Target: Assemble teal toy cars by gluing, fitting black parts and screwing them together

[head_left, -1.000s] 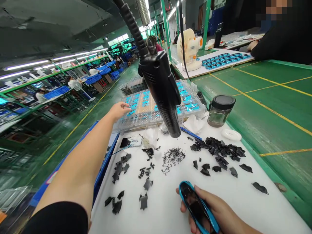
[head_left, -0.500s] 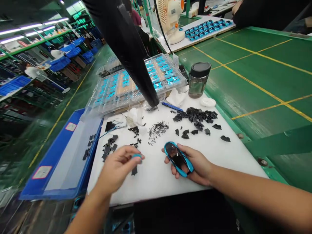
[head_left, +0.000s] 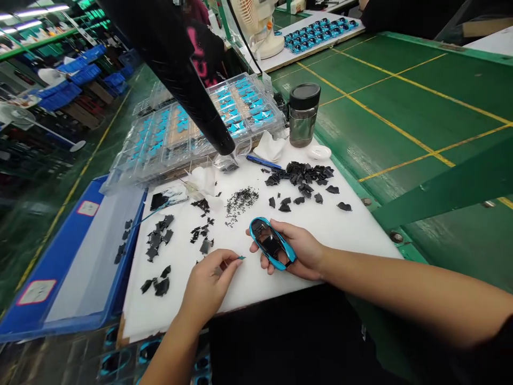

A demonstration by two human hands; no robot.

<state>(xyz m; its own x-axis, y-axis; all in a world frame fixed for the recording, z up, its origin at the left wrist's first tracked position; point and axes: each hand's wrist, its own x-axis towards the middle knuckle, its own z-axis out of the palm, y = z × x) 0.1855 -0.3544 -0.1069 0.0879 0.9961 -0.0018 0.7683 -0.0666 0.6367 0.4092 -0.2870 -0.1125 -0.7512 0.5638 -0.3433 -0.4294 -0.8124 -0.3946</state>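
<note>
My right hand (head_left: 304,251) cradles a blue toy car body (head_left: 269,241) with dark glossy windows, its fingers wrapped beneath it. Just left of it, my left hand (head_left: 208,280) pinches a small blue part (head_left: 241,258) between thumb and fingertips. Only a thin edge of that part shows. Beyond both hands lies a scatter of tiny black pieces (head_left: 241,204), perhaps screws. Small black parts (head_left: 159,236) lie left of my left hand, with more dark pieces (head_left: 161,287) nearer the front. A larger heap of black parts (head_left: 302,175) is farther back to the right.
A black cylindrical tool (head_left: 200,101) hangs over the white work surface (head_left: 332,240). Clear trays of blue parts (head_left: 168,133) stand behind, beside a lidded jar (head_left: 303,115). A blue bin (head_left: 76,251) adjoins the left edge. A blue pen (head_left: 263,162) lies near white tissue (head_left: 270,147).
My left hand has come closer to the car body, and the small blue part now appears edge-on. My right hand keeps its hold. The whole view has shifted.
</note>
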